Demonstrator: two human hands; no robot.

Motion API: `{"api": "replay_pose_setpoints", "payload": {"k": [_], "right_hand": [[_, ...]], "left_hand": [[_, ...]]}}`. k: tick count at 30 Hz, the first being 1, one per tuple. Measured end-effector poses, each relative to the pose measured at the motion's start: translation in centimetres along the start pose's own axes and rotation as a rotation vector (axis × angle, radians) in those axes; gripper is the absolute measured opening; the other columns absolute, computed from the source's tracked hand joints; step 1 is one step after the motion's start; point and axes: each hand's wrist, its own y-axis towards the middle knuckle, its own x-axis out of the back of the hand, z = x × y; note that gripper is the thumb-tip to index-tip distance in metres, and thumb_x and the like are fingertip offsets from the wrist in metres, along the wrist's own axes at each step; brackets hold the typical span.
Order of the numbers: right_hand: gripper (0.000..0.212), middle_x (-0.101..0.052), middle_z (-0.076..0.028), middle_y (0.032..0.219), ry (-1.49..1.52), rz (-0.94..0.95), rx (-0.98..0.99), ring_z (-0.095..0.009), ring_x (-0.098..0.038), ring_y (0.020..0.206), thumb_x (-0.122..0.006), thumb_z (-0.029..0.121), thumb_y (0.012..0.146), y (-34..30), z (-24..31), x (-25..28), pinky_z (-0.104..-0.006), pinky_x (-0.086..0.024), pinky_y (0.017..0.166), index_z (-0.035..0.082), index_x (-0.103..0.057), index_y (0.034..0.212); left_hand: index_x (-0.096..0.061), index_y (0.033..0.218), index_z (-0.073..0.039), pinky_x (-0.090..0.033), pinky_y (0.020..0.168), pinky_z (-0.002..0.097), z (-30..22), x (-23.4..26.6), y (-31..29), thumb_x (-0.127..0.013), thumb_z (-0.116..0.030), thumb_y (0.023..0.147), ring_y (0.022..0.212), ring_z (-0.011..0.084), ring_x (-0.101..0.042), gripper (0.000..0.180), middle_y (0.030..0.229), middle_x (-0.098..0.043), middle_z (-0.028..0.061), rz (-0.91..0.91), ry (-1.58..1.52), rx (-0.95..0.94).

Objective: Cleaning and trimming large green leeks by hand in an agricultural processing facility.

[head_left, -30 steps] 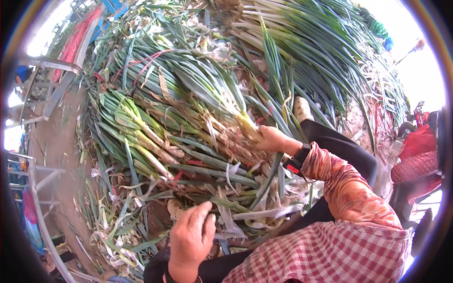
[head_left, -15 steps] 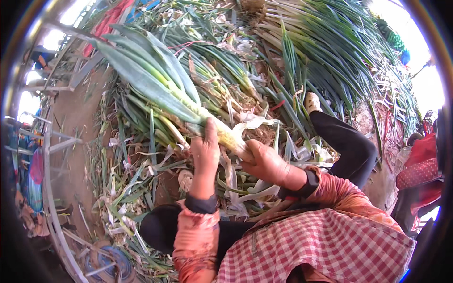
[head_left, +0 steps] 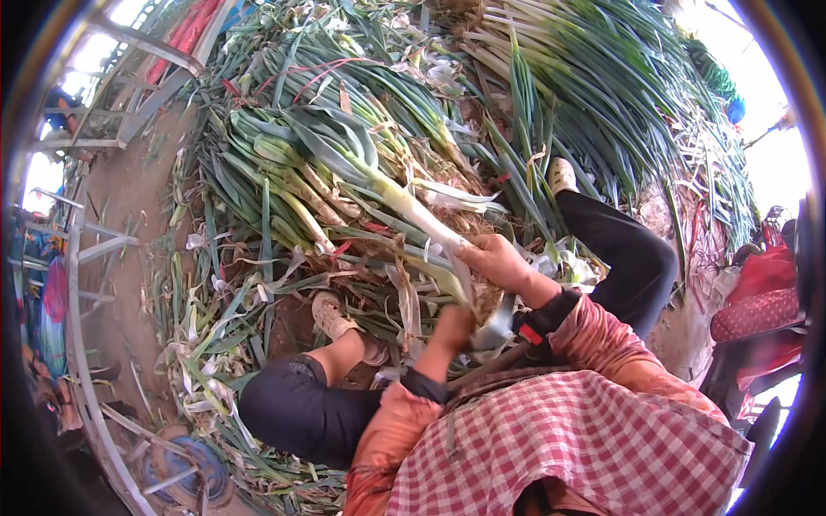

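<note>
A leek [head_left: 419,211] slants across the middle, its green leaves up and to the left, its pale shaft toward me. Near the shaft's lower end my right hand [head_left: 502,263] is wrapped round it. Closer to my body, my left hand [head_left: 453,328] is closed and slightly blurred. It grips a loose outer leaf [head_left: 440,277] that hangs down from the shaft; a curled piece shows beside the fingers. Just beyond, bundled leeks [head_left: 297,185] with roots and dry skins lie on the ground.
A large heap of leeks [head_left: 594,95] spreads at the far right. Peeled leaf scraps [head_left: 219,331] litter the ground about my feet. Metal frames [head_left: 77,318] stand along the left, with a blue wheel [head_left: 185,477] at the lower left. Red cloth [head_left: 761,301] is at the right.
My left hand has come down from the middle of the shaft toward my body, drawing an outer leaf away. The leek shows a whiter shaft and its leafy top has shifted right.
</note>
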Motion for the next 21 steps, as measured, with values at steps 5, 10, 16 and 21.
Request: {"api": "replay_pose_setpoints", "payload": {"k": [5,10,16,21], "right_hand": [[0.037,-0.053,-0.016,0.058,-0.263,0.022,0.111,-0.023,-0.052,0.052,-0.054,0.036,0.077,-4.6,3.1,1.2,-0.0351,-0.041,0.051,-0.001,-0.056,0.077],[0.035,-0.055,-0.018,0.062,-0.294,0.142,0.049,-0.027,-0.056,0.057,-0.053,0.034,0.079,-9.2,2.7,1.0,-0.0361,-0.042,0.053,0.0,-0.055,0.086],[0.035,-0.054,-0.015,0.059,-0.178,0.059,-0.002,-0.019,-0.052,0.051,-0.053,0.032,0.078,-8.5,2.2,-0.1,-0.0337,-0.041,0.051,-0.002,-0.056,0.082],[0.032,-0.051,-0.004,0.056,0.046,-0.125,0.018,-0.009,-0.045,0.053,-0.054,0.027,0.079,-2.0,0.5,0.8,-0.0268,-0.038,0.049,-0.003,-0.056,0.069]], "left_hand": [[-0.051,0.08,-0.007,-0.037,0.042,0.0282,7.8,1.3,0.4,-0.045,-0.035,0.081,0.049,0.017,-0.046,0.029,0.065,-0.047,0.0037,-0.296,-0.86,0.457],[-0.049,0.079,-0.005,-0.026,0.029,0.0202,6.6,9.3,4.5,-0.042,-0.057,0.077,0.035,0.006,-0.035,0.053,0.05,-0.039,-0.0015,-0.545,-1.409,0.715],[-0.051,0.078,0.012,-0.043,0.055,0.0354,7.1,8.1,6.8,-0.045,-0.036,0.081,0.056,0.026,-0.054,0.048,0.068,-0.057,0.0153,-0.904,-0.848,0.674],[-0.051,0.074,-0.002,-0.03,0.033,0.0285,-0.8,4.0,1.9,-0.044,-0.028,0.083,0.036,0.0136,-0.04,0.028,0.057,-0.048,0.0056,-0.445,-1.332,0.768]]}}
